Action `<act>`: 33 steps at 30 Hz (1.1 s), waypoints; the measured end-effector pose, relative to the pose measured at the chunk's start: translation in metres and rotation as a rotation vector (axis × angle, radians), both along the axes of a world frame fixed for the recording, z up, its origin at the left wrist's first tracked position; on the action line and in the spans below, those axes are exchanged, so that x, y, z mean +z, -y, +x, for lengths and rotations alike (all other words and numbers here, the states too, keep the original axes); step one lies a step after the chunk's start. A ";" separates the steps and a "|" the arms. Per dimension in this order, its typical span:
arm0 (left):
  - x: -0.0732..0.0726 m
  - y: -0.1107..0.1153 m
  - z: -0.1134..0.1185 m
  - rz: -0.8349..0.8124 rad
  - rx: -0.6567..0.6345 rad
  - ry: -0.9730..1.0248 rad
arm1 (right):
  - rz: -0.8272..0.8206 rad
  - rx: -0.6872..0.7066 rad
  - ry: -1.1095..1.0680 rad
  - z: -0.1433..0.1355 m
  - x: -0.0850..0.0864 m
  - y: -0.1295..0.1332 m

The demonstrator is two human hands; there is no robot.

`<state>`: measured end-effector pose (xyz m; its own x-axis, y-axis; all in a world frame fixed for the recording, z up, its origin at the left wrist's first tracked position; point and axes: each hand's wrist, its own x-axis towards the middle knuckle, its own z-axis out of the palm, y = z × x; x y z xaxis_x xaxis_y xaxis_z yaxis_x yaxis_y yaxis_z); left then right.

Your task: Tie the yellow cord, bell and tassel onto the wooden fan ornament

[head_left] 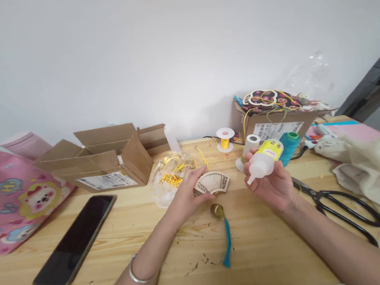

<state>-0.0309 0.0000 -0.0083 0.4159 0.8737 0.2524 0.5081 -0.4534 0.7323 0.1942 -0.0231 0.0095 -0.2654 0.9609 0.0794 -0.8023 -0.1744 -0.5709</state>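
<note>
My left hand (191,191) grips the left end of a fan-shaped wooden pendant (212,183) with cut-out lattice corners. A yellow cord (203,157) runs up from the pendant's top edge. Below it lie a brass-coloured bell (216,210) and a teal tassel (227,245) on the wooden table. In my right hand (275,187) is a white glue bottle (265,159) with a yellow label, its nozzle tilted down to the left. The bottle is held above the table, apart from the pendant.
Behind the bottle stand teal thread (290,143) and a white spool (251,143). Black scissors (338,207) and cream cloth (372,174) lie right. A phone (75,241), an open carton (109,167) and a pink bag (22,197) are left. A filled box (274,122) stands behind.
</note>
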 end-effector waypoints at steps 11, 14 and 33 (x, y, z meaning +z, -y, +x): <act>-0.003 -0.009 -0.002 -0.467 0.208 0.573 | -0.033 -0.003 -0.043 0.000 0.001 -0.001; -0.002 -0.010 -0.003 -0.521 0.257 0.715 | -0.057 -0.022 -0.044 0.000 0.001 -0.001; 0.010 -0.010 -0.010 -0.309 0.423 1.066 | -0.007 0.087 -0.134 0.002 -0.002 -0.002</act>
<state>-0.0408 0.0102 0.0019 -0.2128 0.9758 0.0505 -0.3573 -0.1258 0.9255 0.1963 -0.0213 0.0072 -0.3355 0.9352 0.1129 -0.8526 -0.2505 -0.4586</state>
